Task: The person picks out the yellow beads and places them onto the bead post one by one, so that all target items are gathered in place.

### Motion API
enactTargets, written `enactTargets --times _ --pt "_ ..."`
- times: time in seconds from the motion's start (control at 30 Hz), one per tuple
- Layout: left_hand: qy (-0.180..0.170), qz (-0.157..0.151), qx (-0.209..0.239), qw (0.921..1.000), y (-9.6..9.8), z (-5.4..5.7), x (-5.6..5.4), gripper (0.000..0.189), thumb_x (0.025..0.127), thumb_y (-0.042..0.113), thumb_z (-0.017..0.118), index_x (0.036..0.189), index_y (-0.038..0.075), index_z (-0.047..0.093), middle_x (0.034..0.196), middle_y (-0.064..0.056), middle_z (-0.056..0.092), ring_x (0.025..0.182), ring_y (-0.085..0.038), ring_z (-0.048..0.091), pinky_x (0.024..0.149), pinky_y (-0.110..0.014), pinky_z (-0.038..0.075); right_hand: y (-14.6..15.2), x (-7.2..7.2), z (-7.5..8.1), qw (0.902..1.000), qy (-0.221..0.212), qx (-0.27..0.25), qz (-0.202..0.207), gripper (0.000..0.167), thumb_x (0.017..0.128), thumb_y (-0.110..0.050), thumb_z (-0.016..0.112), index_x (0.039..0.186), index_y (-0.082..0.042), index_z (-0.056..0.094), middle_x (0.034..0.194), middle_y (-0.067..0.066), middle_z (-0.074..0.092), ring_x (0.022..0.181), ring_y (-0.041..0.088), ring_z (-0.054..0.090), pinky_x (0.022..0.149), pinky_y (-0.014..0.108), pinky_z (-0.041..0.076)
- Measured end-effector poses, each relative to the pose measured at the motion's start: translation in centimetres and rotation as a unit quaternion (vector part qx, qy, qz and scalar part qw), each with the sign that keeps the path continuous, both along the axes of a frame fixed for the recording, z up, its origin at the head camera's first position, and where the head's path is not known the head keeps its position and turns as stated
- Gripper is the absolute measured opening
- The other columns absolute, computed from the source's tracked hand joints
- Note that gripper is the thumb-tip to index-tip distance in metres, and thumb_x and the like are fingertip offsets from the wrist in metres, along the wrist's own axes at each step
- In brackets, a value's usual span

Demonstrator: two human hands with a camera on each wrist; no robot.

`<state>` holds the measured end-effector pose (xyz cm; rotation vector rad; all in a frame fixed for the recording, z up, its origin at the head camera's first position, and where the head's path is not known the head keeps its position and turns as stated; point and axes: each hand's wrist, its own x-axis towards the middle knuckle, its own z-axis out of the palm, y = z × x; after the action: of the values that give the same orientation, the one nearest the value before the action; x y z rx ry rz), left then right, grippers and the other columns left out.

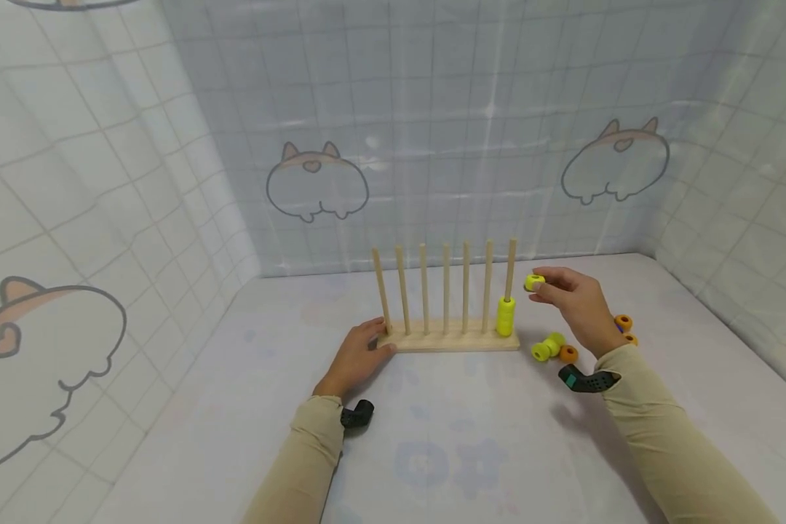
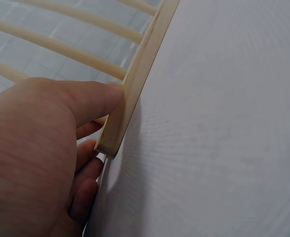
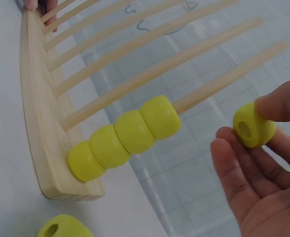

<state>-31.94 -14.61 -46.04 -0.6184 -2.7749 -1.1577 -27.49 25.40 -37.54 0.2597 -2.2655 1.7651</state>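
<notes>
On the counter [image 1: 458,407], the left hand [image 1: 359,358] grips the peg rack [image 1: 448,340], partly hiding its left end. Right hand [image 1: 579,306]: fingers pinch a yellow bead [image 1: 534,282] right of the rack. Blue piece [image 1: 619,328]: mostly hidden.

I'm getting soft, muted, greyish light on the head view, and there's the glare: pale vertical streaks and a hot spot on the shiny far wall [image 1: 432,145]. On the right, the right sleeve [image 1: 675,437] throws a blurry shadow onto the desk [image 1: 471,407]. My left wrist feed runs dimmer, fine ripples across the desk, a faint shadow beside the wooden rack [image 2: 135,81]. Right wrist: the rack's long edge bows, yellow beads [image 3: 135,132] bright.
</notes>
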Motion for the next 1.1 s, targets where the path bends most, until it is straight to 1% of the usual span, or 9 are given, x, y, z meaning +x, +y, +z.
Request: enactTargets --times 0.1,0.2,0.43,0.5,0.63,0.73,0.9,1.1 --pt "-0.001 -0.001 -0.001 1.0000 0.0 0.1 0.0 0.051 0.095 0.027 0.068 0.139 0.003 0.059 0.152 -0.006 0.047 0.143 -0.032 0.037 0.118 -0.047 0.027 -0.2 -0.2 0.4 0.9997 0.017 -0.017 -0.005 0.041 0.099 -0.022 0.065 0.132 0.002 0.059 0.118 0.015 0.065 0.104 0.022 0.069 0.089 0.027 0.056" --pt "0.003 -0.004 0.000 1.0000 0.0 0.1 0.0 0.051 0.095 0.026 0.068 0.139 0.002 0.059 0.152 -0.008 0.047 0.142 -0.033 0.037 0.118 -0.048 0.027 -0.3 -0.3 0.8 0.9992 0.024 -0.032 -0.006 0.038 0.099 -0.020 0.065 0.131 0.002 0.060 0.119 0.016 0.064 0.105 0.024 0.069 0.090 0.028 0.056" --pt "0.006 0.008 0.002 0.9999 -0.1 0.2 -0.1 0.052 0.095 0.028 0.068 0.140 0.003 0.058 0.152 -0.006 0.047 0.142 -0.033 0.037 0.118 -0.049 0.027 -0.8 -1.1 1.4 0.9974 0.028 -0.066 0.001 0.040 0.100 -0.021 0.064 0.131 0.004 0.059 0.124 0.019 0.060 0.103 0.019 0.070 0.090 0.029 0.055" --pt "0.004 0.010 0.003 0.9999 0.0 0.2 0.0 0.052 0.095 0.027 0.068 0.140 0.003 0.059 0.152 -0.006 0.047 0.142 -0.033 0.037 0.118 -0.049 0.027 -0.9 -1.2 1.6 0.9974 0.029 -0.066 0.004 0.041 0.100 -0.022 0.064 0.131 0.004 0.059 0.124 0.019 0.060 0.103 0.018 0.070 0.090 0.029 0.055" --pt "0.005 0.000 0.006 1.0000 0.3 -0.1 -0.1 0.051 0.094 0.026 0.068 0.139 0.001 0.059 0.151 -0.008 0.048 0.142 -0.035 0.037 0.117 -0.050 0.027 -0.7 -1.2 1.9 0.9977 0.038 -0.056 0.007 0.041 0.100 -0.022 0.064 0.131 0.004 0.059 0.122 0.018 0.062 0.102 0.017 0.070 0.090 0.028 0.055" --pt "0.005 -0.005 0.004 1.0000 0.4 -0.2 -0.1 0.051 0.095 0.027 0.067 0.139 0.002 0.059 0.152 -0.007 0.047 0.142 -0.034 0.037 0.117 -0.050 0.028 -0.6 -1.2 2.2 0.9968 0.045 -0.065 0.010 0.041 0.099 -0.021 0.065 0.130 0.005 0.059 0.119 0.017 0.064 0.100 0.016 0.071 0.090 0.028 0.056" --pt "0.001 0.002 0.004 1.0000 0.3 -0.1 0.1 0.052 0.095 0.027 0.068 0.140 0.003 0.059 0.152 -0.006 0.047 0.143 -0.032 0.037 0.118 -0.049 0.027 -0.9 -1.3 2.5 0.9959 0.046 -0.076 0.019 0.042 0.099 -0.019 0.066 0.130 0.007 0.058 0.118 0.015 0.064 0.100 0.016 0.071 0.089 0.029 0.056" --pt "0.010 0.000 0.004 0.9999 0.0 0.1 0.3 0.051 0.095 0.026 0.068 0.139 0.002 0.059 0.152 -0.008 0.048 0.142 -0.035 0.037 0.117 -0.050 0.028 -1.1 -1.7 2.9 0.9946 0.049 -0.089 0.022 0.041 0.099 -0.019 0.066 0.130 0.007 0.059 0.119 0.016 0.062 0.101 0.019 0.070 0.090 0.029 0.056"
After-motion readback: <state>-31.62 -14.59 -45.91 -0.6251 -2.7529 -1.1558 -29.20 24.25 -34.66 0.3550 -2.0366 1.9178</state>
